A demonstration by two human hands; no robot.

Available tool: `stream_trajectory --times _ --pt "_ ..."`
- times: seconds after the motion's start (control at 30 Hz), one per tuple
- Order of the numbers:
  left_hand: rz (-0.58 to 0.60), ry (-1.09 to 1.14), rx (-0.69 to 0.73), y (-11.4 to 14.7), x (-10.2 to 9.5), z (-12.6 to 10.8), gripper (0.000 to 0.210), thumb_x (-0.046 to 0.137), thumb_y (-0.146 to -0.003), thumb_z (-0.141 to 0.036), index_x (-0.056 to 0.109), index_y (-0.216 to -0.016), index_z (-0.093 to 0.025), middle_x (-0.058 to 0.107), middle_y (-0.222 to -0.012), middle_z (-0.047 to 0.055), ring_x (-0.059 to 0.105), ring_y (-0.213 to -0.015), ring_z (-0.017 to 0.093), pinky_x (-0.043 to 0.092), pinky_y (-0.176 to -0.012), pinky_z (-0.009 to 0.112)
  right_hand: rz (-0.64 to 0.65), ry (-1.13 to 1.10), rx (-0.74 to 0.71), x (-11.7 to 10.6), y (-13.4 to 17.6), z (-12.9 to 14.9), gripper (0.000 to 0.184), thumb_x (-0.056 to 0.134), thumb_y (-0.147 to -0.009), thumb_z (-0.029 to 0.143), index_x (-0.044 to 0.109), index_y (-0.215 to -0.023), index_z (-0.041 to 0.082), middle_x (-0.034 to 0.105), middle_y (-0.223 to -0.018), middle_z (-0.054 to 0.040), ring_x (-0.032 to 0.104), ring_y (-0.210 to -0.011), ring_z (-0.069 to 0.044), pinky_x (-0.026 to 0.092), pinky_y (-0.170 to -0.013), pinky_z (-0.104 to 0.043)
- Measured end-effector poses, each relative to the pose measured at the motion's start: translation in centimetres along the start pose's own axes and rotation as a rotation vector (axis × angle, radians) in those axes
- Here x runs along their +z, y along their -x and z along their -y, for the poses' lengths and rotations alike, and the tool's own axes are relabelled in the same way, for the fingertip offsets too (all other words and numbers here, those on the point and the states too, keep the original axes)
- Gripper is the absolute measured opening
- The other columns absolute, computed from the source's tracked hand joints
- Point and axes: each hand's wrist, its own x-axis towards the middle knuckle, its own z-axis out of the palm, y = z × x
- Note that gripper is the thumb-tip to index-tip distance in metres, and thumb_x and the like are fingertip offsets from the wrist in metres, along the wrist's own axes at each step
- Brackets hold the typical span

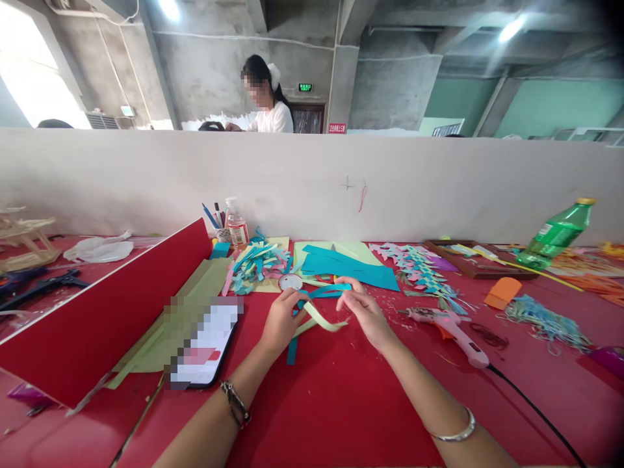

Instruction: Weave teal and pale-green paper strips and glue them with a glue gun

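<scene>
My left hand is closed on crossed paper strips near the middle of the red table. A pale green paper strip curls out from its fingers to the right, and a blue paper strip hangs below. Another blue length runs across to my right hand, whose thumb and forefinger close around its far end. The exact crossing of the strips is partly hidden by my left fingers. Just behind my left hand lies a small round white-faced object.
A phone lies left, beside a red upright board. Behind are cut paper strips and blue sheets. Right lie a pink glue gun with a cord, woven paper and a tilted green bottle. A person is beyond the partition.
</scene>
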Motion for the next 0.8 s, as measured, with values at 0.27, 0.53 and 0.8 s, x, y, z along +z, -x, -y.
stream_trajectory --times 0.27,0.53,0.8 --pt "-0.033 -0.046 -0.001 0.2 0.0 -0.5 0.009 0.051 -0.080 -0.023 0.056 -0.074 -0.018 0.050 -0.071 0.000 0.051 -0.065 0.012 0.040 -0.062 0.022 0.197 0.205 -0.085 1.4 0.7 0.4 0.021 0.055 -0.075 0.040 0.064 -0.084 0.023 0.036 -0.125 -0.0062 0.038 -0.114 -0.023 0.033 -0.093 -0.037" --pt "-0.021 -0.046 0.074 0.3 -0.1 -0.5 0.008 0.050 -0.081 -0.025 0.055 -0.082 -0.018 0.053 -0.078 0.002 0.054 -0.073 0.014 0.043 -0.067 0.023 0.046 0.121 -0.141 0.9 0.4 0.3 0.020 0.054 -0.077 0.038 0.066 -0.068 0.026 0.042 -0.125 -0.0012 0.039 -0.112 -0.022 0.032 -0.092 -0.038" --pt "0.112 -0.070 0.163 0.4 0.0 -0.9 0.020 0.038 -0.087 -0.018 0.055 -0.097 -0.020 0.058 -0.089 0.004 0.057 -0.082 0.014 0.045 -0.070 0.022 -0.385 -0.203 -0.063 -1.2 -0.7 -0.2 0.025 0.047 -0.080 0.041 0.064 -0.074 0.024 0.040 -0.125 -0.0015 0.042 -0.111 -0.020 0.035 -0.088 -0.033"
